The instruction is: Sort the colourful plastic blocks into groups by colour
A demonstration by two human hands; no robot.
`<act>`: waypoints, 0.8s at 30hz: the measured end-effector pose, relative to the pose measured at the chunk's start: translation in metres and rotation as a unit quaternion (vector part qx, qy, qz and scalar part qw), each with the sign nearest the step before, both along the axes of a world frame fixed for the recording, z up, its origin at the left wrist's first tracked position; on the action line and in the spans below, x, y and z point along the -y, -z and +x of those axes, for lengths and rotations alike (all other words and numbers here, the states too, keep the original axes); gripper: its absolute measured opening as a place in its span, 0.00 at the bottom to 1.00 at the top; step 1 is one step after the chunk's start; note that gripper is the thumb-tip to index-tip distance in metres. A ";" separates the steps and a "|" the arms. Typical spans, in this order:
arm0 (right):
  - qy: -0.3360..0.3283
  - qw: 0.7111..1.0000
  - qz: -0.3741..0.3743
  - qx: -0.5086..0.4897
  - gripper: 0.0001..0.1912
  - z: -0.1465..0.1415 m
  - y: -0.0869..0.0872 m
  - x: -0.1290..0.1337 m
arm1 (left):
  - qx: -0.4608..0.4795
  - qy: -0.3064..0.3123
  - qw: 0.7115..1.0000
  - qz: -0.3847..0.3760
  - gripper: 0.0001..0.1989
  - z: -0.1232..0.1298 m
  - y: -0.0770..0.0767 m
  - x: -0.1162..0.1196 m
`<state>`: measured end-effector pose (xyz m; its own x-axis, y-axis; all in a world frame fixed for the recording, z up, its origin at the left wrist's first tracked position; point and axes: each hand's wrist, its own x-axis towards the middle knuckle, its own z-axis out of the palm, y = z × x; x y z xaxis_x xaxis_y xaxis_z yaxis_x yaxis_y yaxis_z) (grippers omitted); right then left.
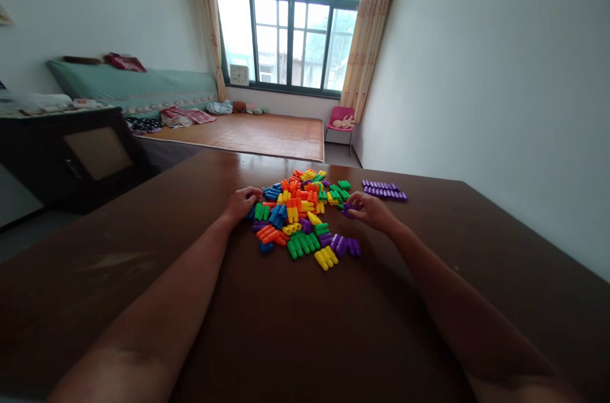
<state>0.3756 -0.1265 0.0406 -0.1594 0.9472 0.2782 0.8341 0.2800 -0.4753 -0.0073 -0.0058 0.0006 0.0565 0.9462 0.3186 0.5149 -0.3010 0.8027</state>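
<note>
A heap of plastic building blocks (299,198) in orange, green, blue, yellow and purple lies on the brown table (305,327). My left hand (242,202) rests against the heap's left edge, fingers loosely bent with gaps between them. By its fingertips are a green block (262,211) and blue blocks (277,217), one partly under the hand. At the heap's right side, my right hand (370,210) pinches a purple block (349,210) between thumb and fingers. Beyond that hand, purple blocks lie joined in two long rows (385,191).
Loose purple blocks (353,247) and a yellow block (326,257) lie at the heap's near edge. Past the table stand a low bed (267,133) and a pink chair (341,116). A dark cabinet (61,155) is at the left, a white wall (500,85) at the right.
</note>
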 end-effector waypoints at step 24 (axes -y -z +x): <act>-0.094 0.964 -0.169 -0.181 0.30 0.074 -0.012 -0.028 | -0.018 0.008 1.000 -0.001 0.15 -0.004 0.001 -0.005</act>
